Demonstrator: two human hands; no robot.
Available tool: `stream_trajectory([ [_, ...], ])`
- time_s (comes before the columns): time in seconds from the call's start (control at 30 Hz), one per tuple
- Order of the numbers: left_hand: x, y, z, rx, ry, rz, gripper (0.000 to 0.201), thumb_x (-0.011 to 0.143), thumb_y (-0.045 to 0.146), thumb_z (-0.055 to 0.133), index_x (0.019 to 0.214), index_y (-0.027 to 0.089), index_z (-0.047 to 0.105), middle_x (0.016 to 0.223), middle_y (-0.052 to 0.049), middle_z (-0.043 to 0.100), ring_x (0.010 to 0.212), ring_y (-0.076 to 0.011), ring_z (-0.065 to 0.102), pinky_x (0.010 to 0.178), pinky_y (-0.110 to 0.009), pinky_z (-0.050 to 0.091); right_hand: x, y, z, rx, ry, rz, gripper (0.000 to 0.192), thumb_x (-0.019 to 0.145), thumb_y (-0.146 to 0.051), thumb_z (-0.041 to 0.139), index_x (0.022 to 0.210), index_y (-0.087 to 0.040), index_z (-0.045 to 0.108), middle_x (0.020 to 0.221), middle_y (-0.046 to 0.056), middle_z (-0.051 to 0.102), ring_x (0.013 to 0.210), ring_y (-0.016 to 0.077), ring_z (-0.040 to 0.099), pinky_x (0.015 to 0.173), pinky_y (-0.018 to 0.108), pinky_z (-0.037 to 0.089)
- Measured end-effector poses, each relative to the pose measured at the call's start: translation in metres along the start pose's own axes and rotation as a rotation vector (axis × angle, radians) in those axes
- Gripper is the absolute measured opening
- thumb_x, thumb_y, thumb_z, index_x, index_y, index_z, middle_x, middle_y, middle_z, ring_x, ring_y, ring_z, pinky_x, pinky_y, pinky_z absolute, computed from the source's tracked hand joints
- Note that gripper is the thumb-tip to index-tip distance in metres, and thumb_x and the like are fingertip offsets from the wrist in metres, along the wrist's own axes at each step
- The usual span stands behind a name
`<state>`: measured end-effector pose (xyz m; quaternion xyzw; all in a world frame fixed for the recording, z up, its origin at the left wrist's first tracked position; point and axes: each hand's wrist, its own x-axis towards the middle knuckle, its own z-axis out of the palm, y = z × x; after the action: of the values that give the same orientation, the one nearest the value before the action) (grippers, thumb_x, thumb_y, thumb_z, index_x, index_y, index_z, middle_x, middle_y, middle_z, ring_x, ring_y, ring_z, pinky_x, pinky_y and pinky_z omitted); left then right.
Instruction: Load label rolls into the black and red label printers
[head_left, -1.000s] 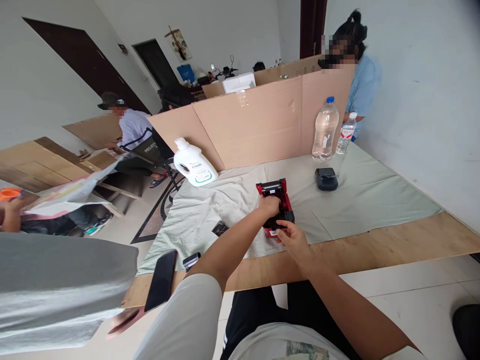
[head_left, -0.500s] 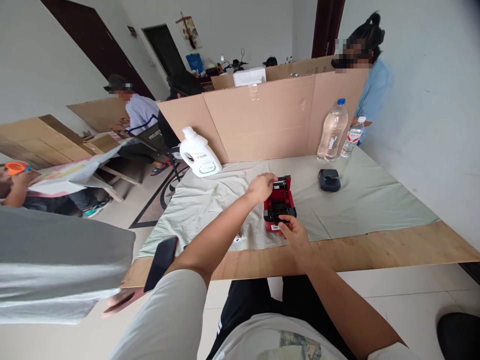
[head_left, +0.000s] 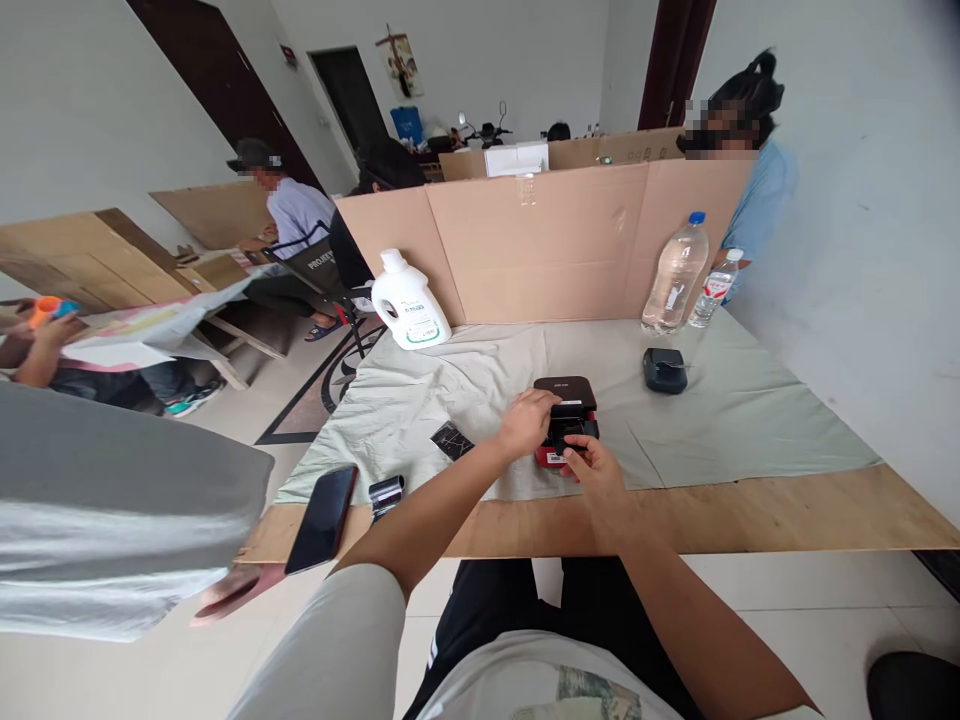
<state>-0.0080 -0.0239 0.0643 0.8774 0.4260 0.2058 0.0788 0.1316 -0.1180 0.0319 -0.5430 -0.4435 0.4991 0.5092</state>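
Note:
A small red and black box-shaped device, which looks like a label printer (head_left: 566, 388), rests on the cloth in front of me. Its black lid is tilted down over the body, with a dark gap still showing at the front. My left hand (head_left: 527, 422) grips the lid's left front edge, fingers curled over it. At the front of the body, my right hand (head_left: 592, 465) is closed in a pinch by a dark piece; what lies between thumb and finger is too small to make out.
Left of my arm lie a dark patterned sheet (head_left: 451, 440), a shiny black roll (head_left: 386, 493) and a phone (head_left: 322, 520). Farther back stand a white jug (head_left: 411, 305), two bottles (head_left: 675, 275) and a black case (head_left: 665, 370). A cardboard screen (head_left: 536, 250) borders the table; people sit beyond.
The printer's lid has swung from upright down towards the body, my left hand moving with it. My right hand stays at the front. The view has shifted slightly, revealing the roll and sheet.

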Motion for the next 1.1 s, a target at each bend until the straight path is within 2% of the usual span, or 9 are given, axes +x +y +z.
stream_trajectory([
  [0.1,-0.013,0.003,0.011,0.018,-0.021,0.014,0.035,0.089,0.014,0.038,0.116,0.015,0.06,0.118,-0.007,0.061,0.108,-0.0209,0.051,0.097,-0.036,0.041,0.004,0.008,-0.003,-0.043,-0.026,-0.018,0.043,0.074,-0.053,0.06,0.1,-0.019,0.059,0.074,0.002,0.064,0.063,0.0167,0.063,0.06,0.031,0.049],
  [0.2,-0.019,0.006,0.015,0.052,-0.041,0.008,0.034,0.091,0.021,0.039,0.12,0.015,0.057,0.123,-0.008,0.057,0.112,-0.022,0.049,0.101,-0.036,0.038,0.01,0.01,-0.012,-0.295,0.042,-0.12,0.046,0.078,-0.052,0.056,0.112,-0.021,0.056,0.075,0.002,0.064,0.064,0.0185,0.061,0.064,0.036,0.05],
  [0.33,-0.019,0.01,0.01,0.107,-0.124,0.03,0.042,0.088,0.035,0.05,0.125,0.016,0.052,0.126,-0.01,0.053,0.115,-0.025,0.046,0.102,-0.037,0.037,0.023,-0.001,-0.027,-0.835,0.168,-0.425,0.058,0.075,-0.051,0.062,0.125,-0.021,0.053,0.11,0.013,0.06,0.101,0.031,0.057,0.086,0.048,0.046],
  [0.43,-0.016,0.011,0.004,0.129,-0.2,0.054,0.058,0.076,0.042,0.065,0.126,0.018,0.05,0.125,-0.011,0.05,0.116,-0.0279,0.045,0.1,-0.038,0.037,0.035,-0.008,-0.036,-1.047,-0.003,-0.581,0.065,0.07,-0.051,0.069,0.125,-0.02,0.054,0.125,0.015,0.054,0.118,0.0348,0.046,0.096,0.049,0.039],
  [0.6,-0.01,0.016,0.002,0.183,-0.28,0.047,0.072,0.054,0.031,0.082,0.118,0.018,0.051,0.115,-0.01,0.052,0.108,-0.0294,0.047,0.093,-0.037,0.041,0.052,-0.01,-0.042,-1.229,-0.172,-0.597,0.074,0.063,-0.041,0.078,0.129,-0.02,0.051,0.118,0.015,0.06,0.108,0.0337,0.053,0.091,0.046,0.042],
  [0.77,-0.008,0.018,0.005,0.222,-0.271,0.024,0.053,0.063,0.022,0.075,0.112,0.017,0.054,0.11,-0.012,0.054,0.105,-0.0294,0.049,0.084,-0.037,0.046,0.056,-0.01,-0.036,-1.196,-0.191,-0.566,0.092,0.052,-0.038,0.085,0.133,-0.013,0.048,0.113,0.021,0.062,0.101,0.0364,0.056,0.088,0.046,0.043],
  [0.9,-0.021,0.01,0.015,0.084,-0.185,0.039,0.063,0.065,0.02,0.072,0.124,0.02,0.048,0.123,-0.011,0.052,0.116,-0.0294,0.046,0.096,-0.041,0.042,0.05,-0.007,-0.044,-1.116,-0.164,-0.577,0.083,0.06,-0.051,0.078,0.13,-0.017,0.05,0.111,0.017,0.064,0.105,0.0346,0.056,0.091,0.048,0.043],
  [0.97,-0.031,0.003,0.024,-0.012,-0.085,0.018,0.074,0.066,0.019,0.071,0.133,0.021,0.04,0.137,-0.012,0.042,0.128,-0.0311,0.037,0.104,-0.047,0.036,0.047,0.0,-0.051,-0.984,-0.131,-0.55,0.077,0.066,-0.057,0.071,0.13,-0.02,0.049,0.116,0.014,0.062,0.111,0.0328,0.053,0.093,0.049,0.043],
  [1.1,-0.046,-0.009,0.043,-0.288,0.083,-0.301,0.103,0.059,0.027,0.078,0.144,0.02,0.02,0.152,-0.017,0.019,0.14,-0.0344,0.019,0.109,-0.052,0.028,0.048,0.021,-0.059,-0.579,0.036,-0.282,0.077,0.075,-0.063,0.056,0.138,-0.022,0.039,0.137,0.016,0.047,0.117,0.0312,0.052,0.088,0.049,0.049],
])
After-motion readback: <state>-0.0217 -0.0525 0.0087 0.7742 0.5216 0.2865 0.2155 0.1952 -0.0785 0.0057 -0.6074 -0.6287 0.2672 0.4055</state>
